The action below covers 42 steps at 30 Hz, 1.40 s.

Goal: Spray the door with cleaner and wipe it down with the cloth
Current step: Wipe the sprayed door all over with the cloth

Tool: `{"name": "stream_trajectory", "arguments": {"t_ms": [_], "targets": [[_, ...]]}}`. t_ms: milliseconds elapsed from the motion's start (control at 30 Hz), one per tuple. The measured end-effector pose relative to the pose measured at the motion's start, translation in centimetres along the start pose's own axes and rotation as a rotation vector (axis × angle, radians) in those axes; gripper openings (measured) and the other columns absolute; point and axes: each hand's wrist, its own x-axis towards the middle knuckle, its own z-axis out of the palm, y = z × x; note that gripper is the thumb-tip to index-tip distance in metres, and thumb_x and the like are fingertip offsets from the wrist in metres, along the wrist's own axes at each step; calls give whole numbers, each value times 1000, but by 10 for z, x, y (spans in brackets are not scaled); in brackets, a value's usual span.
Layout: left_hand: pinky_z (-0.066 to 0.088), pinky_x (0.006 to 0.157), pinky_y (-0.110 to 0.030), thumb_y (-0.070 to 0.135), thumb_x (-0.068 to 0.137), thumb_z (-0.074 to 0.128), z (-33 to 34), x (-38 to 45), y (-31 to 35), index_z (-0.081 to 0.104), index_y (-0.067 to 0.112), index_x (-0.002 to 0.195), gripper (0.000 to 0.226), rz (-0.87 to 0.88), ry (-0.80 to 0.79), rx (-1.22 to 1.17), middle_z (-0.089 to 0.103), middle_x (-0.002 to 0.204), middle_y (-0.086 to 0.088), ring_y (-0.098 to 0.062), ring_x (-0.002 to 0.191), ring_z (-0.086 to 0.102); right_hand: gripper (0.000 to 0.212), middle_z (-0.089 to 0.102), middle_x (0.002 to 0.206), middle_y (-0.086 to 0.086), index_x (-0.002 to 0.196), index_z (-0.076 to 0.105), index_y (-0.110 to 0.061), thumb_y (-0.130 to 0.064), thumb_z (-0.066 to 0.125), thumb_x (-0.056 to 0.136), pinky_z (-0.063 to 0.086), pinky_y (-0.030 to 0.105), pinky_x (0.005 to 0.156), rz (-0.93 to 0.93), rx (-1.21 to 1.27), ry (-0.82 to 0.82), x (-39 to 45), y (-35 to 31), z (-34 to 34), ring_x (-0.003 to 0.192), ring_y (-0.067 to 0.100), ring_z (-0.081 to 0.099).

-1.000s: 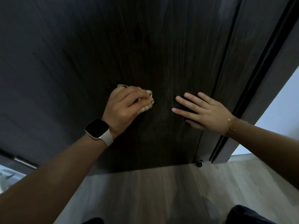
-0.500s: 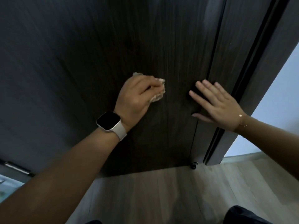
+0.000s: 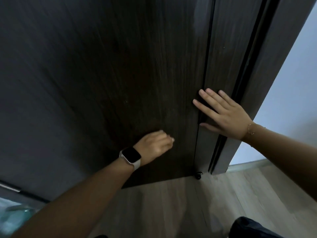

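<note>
Lower now, the left hand (image 3: 155,145) rubs the dark wood-grain door (image 3: 120,83), fingers curled, cloth hidden; the right hand (image 3: 223,114), fingers spread, presses flat at centre right.

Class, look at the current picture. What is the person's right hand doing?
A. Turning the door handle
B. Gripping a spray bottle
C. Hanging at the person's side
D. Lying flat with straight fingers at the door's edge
D: the right hand lies flat, fingers spread and straight, across the edge of the door, holding nothing.
</note>
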Motion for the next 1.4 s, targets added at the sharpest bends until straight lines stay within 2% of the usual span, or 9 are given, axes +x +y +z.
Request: {"name": "stream_trajectory", "arguments": {"t_ms": [200, 367, 500, 700, 800, 967, 1133, 1300, 1400], "targets": [[48, 88, -36, 0, 87, 64, -40, 75, -6, 74, 2, 97, 15, -112, 423, 75, 72, 101, -12, -22, 99, 58, 82, 6, 164, 11, 157, 15, -9, -42, 59, 96, 11, 41, 123, -20, -98, -85, -28, 8, -1, 151, 27, 11], [51, 78, -41, 5, 95, 47, 34, 58, 27, 73, 3, 90, 27, -67, 123, 4, 68, 91, -12, -28, 84, 65, 83, 7, 164, 9, 157, 14, -12, -39, 61, 94, 13, 41, 123, -21, -90, -88, -28, 8, -3, 152, 25, 10], [53, 81, -40, -4, 81, 67, 61, 46, 37, 72, 3, 85, 9, -41, -39, -13, 65, 87, -9, -24, 82, 60, 79, 5, 165, 9, 157, 15, -13, -40, 58, 96, 10, 40, 123, -47, -131, -83, -32, 14, -2, 152, 25, 9], [45, 80, -34, 2, 90, 62, -12, 127, 15, 75, 0, 91, 13, -72, 489, 29, 72, 93, -12, -23, 90, 56, 75, 14, 162, 11, 156, 17, -10, -41, 54, 99, 14, 40, 122, 129, -133, 30, -56, 39, -13, 152, 21, 7], [47, 84, -34, 1, 88, 63, -19, 151, 20, 75, 1, 89, 13, -133, 575, 12, 72, 92, -11, -22, 91, 58, 81, 18, 160, 14, 156, 14, -9, -45, 56, 96, 14, 43, 122, 152, -47, 28, -58, 39, -14, 152, 22, 6], [50, 76, -40, -5, 85, 66, 46, 142, 42, 72, 0, 90, 9, -98, 342, -64, 69, 91, -13, -30, 83, 64, 88, 14, 160, 15, 156, 6, -7, -45, 56, 94, 10, 40, 124, 147, 38, -35, -71, 41, -14, 152, 24, 1], [54, 79, -39, -2, 90, 48, 79, 102, 56, 72, 2, 85, 25, -74, 41, -75, 67, 86, -9, -26, 79, 65, 90, 13, 159, 19, 155, 3, -3, -48, 53, 96, 10, 39, 124, 163, 63, -40, -75, 43, -11, 152, 25, 0], [52, 78, -38, 0, 89, 62, 4, 155, 23, 74, 1, 96, 13, -13, 413, 41, 72, 97, -14, -28, 87, 65, 90, 17, 159, 19, 156, 8, -5, -54, 53, 95, 12, 41, 124, 217, 83, -11, -78, 46, -14, 152, 23, 3], [48, 83, -32, 1, 86, 68, -42, 185, 12, 76, 3, 95, 12, -170, 671, 61, 72, 98, -10, -21, 94, 57, 91, 15, 160, 15, 156, 7, -6, -53, 55, 95, 12, 42, 124, 235, 79, -17, -80, 44, -15, 152, 23, 3]]}}
